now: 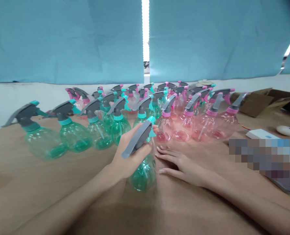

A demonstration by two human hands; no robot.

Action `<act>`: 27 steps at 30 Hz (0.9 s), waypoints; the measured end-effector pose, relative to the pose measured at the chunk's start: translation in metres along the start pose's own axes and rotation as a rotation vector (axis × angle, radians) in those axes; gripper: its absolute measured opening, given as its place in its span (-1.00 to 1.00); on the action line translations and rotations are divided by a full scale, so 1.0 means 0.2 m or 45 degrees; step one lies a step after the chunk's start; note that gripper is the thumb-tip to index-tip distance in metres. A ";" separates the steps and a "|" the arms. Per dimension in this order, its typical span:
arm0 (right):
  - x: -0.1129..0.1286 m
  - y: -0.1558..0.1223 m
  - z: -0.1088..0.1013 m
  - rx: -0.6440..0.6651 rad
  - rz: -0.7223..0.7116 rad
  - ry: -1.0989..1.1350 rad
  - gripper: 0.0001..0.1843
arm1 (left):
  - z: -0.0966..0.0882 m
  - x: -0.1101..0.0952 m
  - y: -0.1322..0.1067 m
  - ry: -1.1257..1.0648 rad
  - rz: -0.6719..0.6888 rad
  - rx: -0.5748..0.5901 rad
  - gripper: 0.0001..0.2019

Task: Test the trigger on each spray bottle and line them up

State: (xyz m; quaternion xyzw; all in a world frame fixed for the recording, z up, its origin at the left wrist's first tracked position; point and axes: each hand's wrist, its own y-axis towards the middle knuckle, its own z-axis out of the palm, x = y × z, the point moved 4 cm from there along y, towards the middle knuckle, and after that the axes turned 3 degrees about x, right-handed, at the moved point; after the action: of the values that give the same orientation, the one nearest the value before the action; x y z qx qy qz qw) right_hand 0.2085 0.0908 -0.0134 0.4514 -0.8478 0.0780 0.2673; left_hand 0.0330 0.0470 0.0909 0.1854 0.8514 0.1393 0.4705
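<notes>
My left hand [132, 147] is wrapped round the neck of a green spray bottle [143, 174] with a grey trigger head and turquoise nozzle. The bottle is at the middle of the table, in front of the rows. My right hand [178, 163] lies on the brown table [179, 205] just right of that bottle, fingers stretched out and holding nothing. A row of green spray bottles [78, 137] stands beyond to the left. Beyond my right hand stand pink spray bottles [184, 127] with grey heads and pink collars.
More green and pink spray bottles [130, 98] crowd the back. At the right are an open cardboard box [257, 102], a white box [262, 133], a white rounded object [286, 130] and a blurred-out item [269, 160]. A blue sheet [69, 42] hangs behind.
</notes>
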 end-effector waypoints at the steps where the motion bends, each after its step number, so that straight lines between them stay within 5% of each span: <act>1: 0.00 0.00 0.00 -0.002 0.000 0.001 -0.34 | 0.00 0.00 0.00 -0.010 -0.011 -0.008 -0.75; 6: 0.00 0.00 0.00 -0.002 0.004 -0.007 -0.34 | 0.00 -0.01 0.00 -0.048 -0.034 -0.027 -0.86; 27: 0.00 0.00 0.00 -0.001 0.018 -0.029 -0.32 | 0.01 0.00 0.00 -0.037 -0.003 -0.038 -0.81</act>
State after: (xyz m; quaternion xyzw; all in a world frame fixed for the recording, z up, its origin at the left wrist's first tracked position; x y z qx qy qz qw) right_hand 0.2085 0.0912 -0.0144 0.4463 -0.8539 0.0746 0.2572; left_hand 0.0337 0.0475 0.0899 0.1795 0.8425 0.1486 0.4858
